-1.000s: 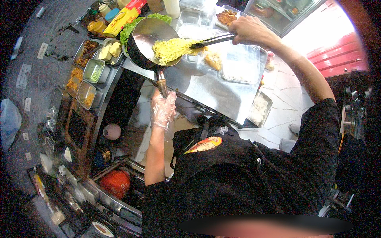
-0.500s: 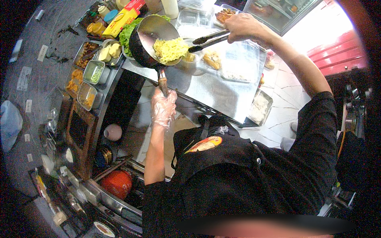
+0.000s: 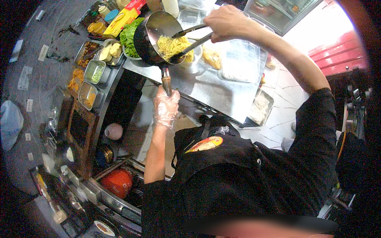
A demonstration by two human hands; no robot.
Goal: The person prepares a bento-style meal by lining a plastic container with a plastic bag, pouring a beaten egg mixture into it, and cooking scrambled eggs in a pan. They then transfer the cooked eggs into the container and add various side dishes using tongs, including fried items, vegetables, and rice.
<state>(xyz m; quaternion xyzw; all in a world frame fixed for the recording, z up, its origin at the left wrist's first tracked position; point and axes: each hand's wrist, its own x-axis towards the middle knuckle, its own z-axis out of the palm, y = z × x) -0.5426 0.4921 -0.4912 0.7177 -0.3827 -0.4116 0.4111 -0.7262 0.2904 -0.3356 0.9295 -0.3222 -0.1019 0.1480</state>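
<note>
My left hand [image 3: 166,108], in a clear plastic glove, is closed round the wooden handle of a dark wok [image 3: 163,27]. The wok is tilted to the right above the steel table. Yellow noodles [image 3: 171,46] lie at its lower right rim, over a clear round bowl [image 3: 196,55] that is partly hidden behind them. Bare and ungloved, my right hand [image 3: 226,23] grips black-tipped tongs [image 3: 194,38] from the right. The tongs' arms are spread, with their tips at the noodles, one above and one at the wok's rim.
Left of the wok are green lettuce [image 3: 129,37] and several steel trays of chopped food, one with pale yellow chunks [image 3: 110,52]. A lidded clear container [image 3: 239,65] stands on the steel table [image 3: 214,93]. A tray of white stuff [image 3: 260,106] sits beyond its right edge.
The tongs have moved left and their arms have spread, reaching the noodles. My right hand has shifted left and up. The wok has moved slightly right, and the noodles have slid lower toward its rim.
</note>
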